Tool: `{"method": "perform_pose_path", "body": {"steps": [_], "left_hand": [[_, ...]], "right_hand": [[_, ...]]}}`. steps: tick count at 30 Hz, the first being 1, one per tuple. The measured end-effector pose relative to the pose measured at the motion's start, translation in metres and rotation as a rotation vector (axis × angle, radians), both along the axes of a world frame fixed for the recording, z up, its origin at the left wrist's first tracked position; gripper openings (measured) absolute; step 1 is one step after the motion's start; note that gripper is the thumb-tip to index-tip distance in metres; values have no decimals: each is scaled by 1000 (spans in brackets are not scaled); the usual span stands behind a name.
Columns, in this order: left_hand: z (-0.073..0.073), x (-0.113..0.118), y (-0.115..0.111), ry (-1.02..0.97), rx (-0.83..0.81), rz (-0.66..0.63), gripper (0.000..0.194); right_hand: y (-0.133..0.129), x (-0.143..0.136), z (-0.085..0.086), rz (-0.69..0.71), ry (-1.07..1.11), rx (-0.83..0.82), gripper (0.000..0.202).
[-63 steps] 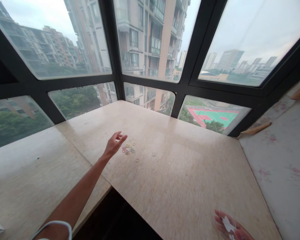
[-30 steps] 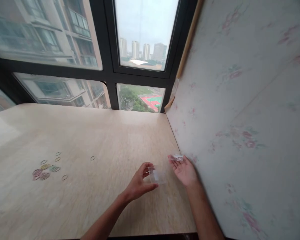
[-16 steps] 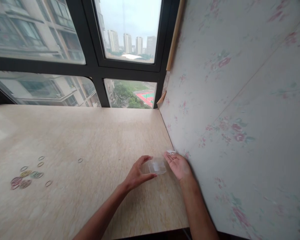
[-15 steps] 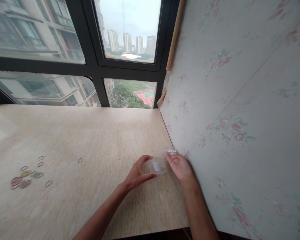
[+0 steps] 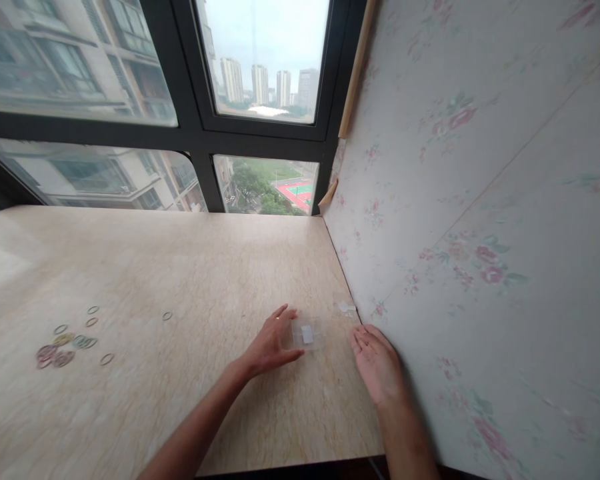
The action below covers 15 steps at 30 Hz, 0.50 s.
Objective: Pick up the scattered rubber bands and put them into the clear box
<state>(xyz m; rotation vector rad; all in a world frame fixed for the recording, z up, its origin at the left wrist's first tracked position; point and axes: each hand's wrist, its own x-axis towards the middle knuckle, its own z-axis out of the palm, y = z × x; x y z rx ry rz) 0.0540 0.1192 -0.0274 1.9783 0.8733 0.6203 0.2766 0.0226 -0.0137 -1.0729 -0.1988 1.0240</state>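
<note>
A clear plastic box (image 5: 318, 332) with a small white patch inside rests on the tabletop. My left hand (image 5: 270, 341) is at its left side, thumb and fingers spread apart around that edge. Whether the fingertips still touch the plastic, I cannot tell. By the wall lies another clear piece with a white tab (image 5: 347, 308), its outline faint. Just nearer than this piece, my right hand (image 5: 375, 357) lies beside the wall, palm partly turned up, fingers stretched out with nothing in them.
Several thin coloured rings (image 5: 64, 359), like hair ties or rubber bands, are scattered at the left of the marbled tabletop (image 5: 190, 267). One single ring (image 5: 167, 316) lies apart. A flowered wall (image 5: 460, 267) closes off the right; a dark-framed window (image 5: 205, 143) stands behind.
My right hand has let go of the clear piece with the white tab and drawn back toward me. The box is now down on the table, with my left hand shifted slightly left.
</note>
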Motion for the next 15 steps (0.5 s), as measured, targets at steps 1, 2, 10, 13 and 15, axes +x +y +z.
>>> {"method": "perform_pose_path", "body": {"steps": [1,2,10,13,15], "left_hand": [[0,-2,0,5,6,-7,72],[0,-3,-1,16,14,-14,70],[-5,-5,-2,87,60,-23,70],[-4,-10,-4,92,53,-36,84],[-3,-20,-6,83,53,-34,91]], "right_hand": [[-6,-3,-1,-15,-5,-26,27],[-12,-6,-3,-25,-10,-54,36],[-36,-39,-23,-59,-465,-124,51],[-38,-43,-26,-19,-602,-143,44],[-39,-41,-27,32,-648,-187,43]]}}
